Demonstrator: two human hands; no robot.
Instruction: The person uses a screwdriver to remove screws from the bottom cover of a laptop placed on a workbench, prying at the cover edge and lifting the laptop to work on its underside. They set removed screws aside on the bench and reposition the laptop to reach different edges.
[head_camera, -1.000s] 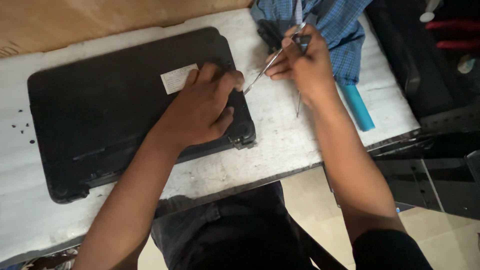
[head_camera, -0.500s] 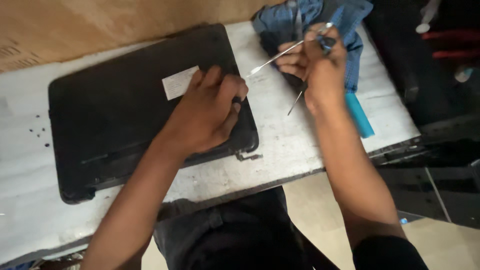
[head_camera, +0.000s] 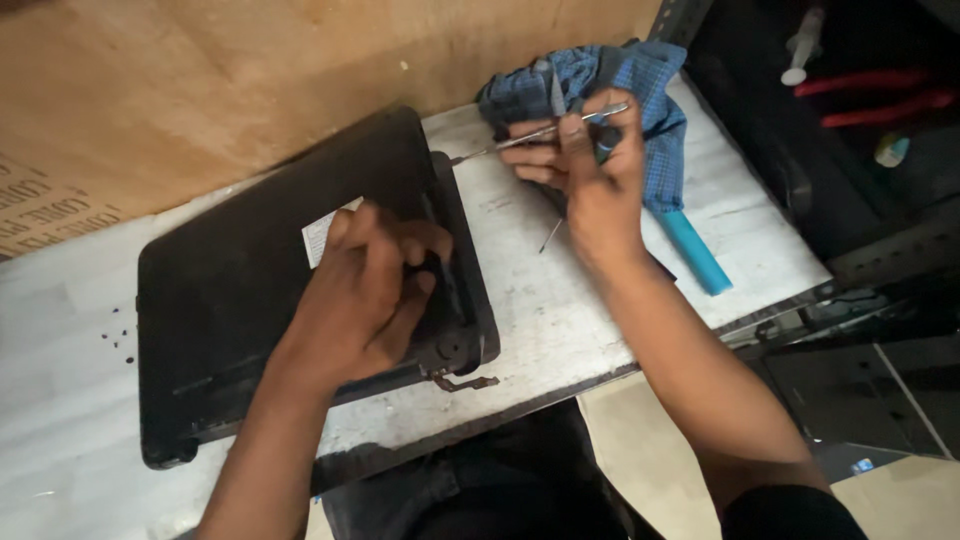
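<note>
left hand (head_camera: 375, 285) pressed flat, fingers curled, on black laptop base (head_camera: 250, 300) at bench (head_camera: 560, 310) front edge; right hand (head_camera: 585, 165) grips thin screwdriver (head_camera: 500, 145) nr blue cloth (head_camera: 640, 90), back right corner

A small repair workshop: a worn white-painted workbench (head_camera: 560, 300) against a bare plywood wall (head_camera: 250, 90), tiny black screws (head_camera: 118, 340) scattered at its left, and red-handled pliers (head_camera: 860, 95) on dark metal shelving at right.

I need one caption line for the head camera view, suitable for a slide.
Left hand presses on a black laptop base while right hand holds a thin screwdriver above the white table.
</note>
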